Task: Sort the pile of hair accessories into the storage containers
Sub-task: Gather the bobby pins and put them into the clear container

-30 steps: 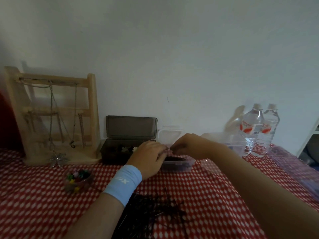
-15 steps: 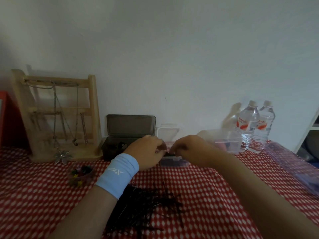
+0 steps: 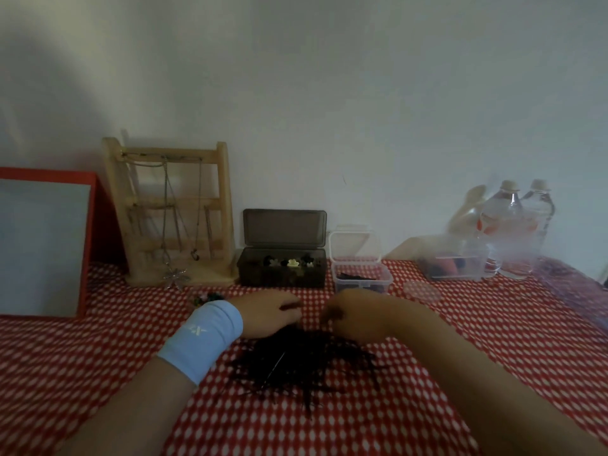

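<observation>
A loose pile of black hairpins [image 3: 306, 360] lies on the red checked tablecloth in front of me. My left hand [image 3: 268, 314], with a light blue wristband, rests on the pile's far edge, fingers bent down; whether it holds pins is hidden. My right hand [image 3: 357, 319] is at the same edge, its fingertips pinching something dark from the pile. Behind the hands stands a small clear box [image 3: 362, 284] with black hairpins inside, lid up. To its left is an open dark box [image 3: 283, 274] holding flower clips. A third clear container [image 3: 455, 263] with red and dark items stands at the right.
A wooden jewellery stand [image 3: 171, 212] with hanging chains and a red-framed mirror [image 3: 42, 245] stand at the back left. Two water bottles [image 3: 513, 225] stand at the back right. A clear round lid [image 3: 422, 289] lies near the small box. A small dish of colourful bits [image 3: 207, 297] peeks out behind my left wrist.
Both hands have drawn back from the small clear box down to the far edge of the hairpin pile. The view has shifted left, showing the mirror.
</observation>
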`<move>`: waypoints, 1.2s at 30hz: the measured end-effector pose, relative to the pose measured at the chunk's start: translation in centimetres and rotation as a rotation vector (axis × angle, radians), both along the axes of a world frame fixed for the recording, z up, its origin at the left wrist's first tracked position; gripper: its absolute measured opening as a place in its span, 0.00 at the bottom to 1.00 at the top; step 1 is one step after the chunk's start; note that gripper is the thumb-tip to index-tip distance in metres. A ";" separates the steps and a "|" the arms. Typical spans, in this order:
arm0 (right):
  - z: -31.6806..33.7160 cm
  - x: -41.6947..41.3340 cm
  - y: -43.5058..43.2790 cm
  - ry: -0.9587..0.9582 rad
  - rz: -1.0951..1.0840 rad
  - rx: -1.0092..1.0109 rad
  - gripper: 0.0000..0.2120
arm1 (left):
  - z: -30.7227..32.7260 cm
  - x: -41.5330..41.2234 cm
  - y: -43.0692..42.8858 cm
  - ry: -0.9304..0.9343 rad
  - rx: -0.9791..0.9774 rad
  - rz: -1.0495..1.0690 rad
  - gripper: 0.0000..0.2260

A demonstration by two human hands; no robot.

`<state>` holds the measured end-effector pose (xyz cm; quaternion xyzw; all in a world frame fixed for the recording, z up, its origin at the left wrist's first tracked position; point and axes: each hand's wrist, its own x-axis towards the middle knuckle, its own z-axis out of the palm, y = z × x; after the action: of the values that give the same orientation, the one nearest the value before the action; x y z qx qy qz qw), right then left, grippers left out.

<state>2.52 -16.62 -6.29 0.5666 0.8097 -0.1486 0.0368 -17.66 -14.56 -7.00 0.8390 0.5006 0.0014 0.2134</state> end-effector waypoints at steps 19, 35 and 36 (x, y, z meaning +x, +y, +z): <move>-0.8 -5.2 -1.1 0.089 0.221 0.067 0.23 | -0.9 -4.8 -2.9 0.037 0.067 -0.001 0.26; 1.0 -3.1 -3.5 0.070 0.296 -0.035 0.21 | 0.5 -5.4 -5.2 0.423 -0.042 0.167 0.26; 0.7 -3.4 -3.9 0.047 0.310 -0.072 0.22 | 0.4 -5.3 -5.2 0.369 -0.053 0.149 0.20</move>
<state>-0.86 -20.54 -5.55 0.4295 0.8821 -0.1835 0.0606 -22.98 -19.73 -6.61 0.7797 0.5917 -0.1498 0.1393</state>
